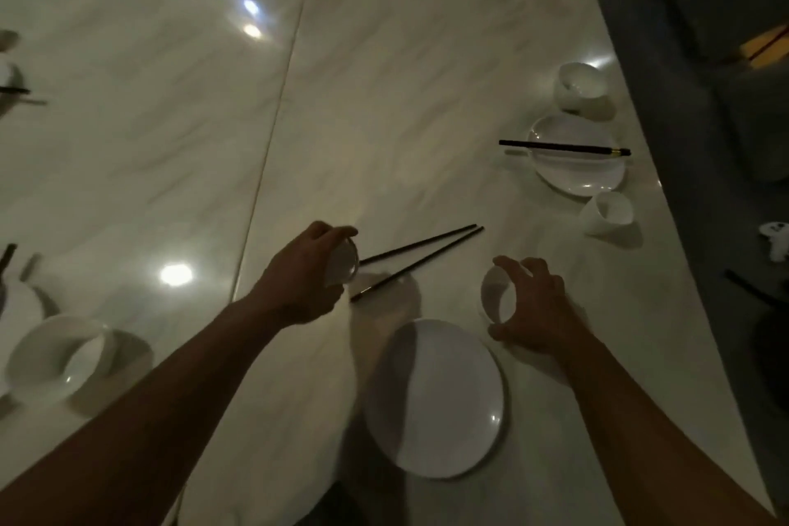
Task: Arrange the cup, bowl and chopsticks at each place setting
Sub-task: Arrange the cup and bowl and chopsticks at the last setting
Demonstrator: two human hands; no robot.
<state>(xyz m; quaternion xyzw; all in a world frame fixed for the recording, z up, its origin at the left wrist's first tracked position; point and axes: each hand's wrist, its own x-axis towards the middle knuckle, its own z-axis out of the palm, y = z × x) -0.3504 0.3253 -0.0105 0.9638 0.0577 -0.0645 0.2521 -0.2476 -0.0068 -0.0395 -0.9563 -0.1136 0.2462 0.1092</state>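
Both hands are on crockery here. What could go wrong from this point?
1. The left hand holds a tilted vessel right over the near ends of the loose chopsticks. If it is set down there, it might land on them and rock.
2. The right hand grips a second vessel close to the rim of the plate. Sliding it could knock the two together.

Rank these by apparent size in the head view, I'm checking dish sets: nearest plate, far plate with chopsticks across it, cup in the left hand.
1. Nearest plate.
2. Far plate with chopsticks across it; nearness may explain the gap.
3. Cup in the left hand.
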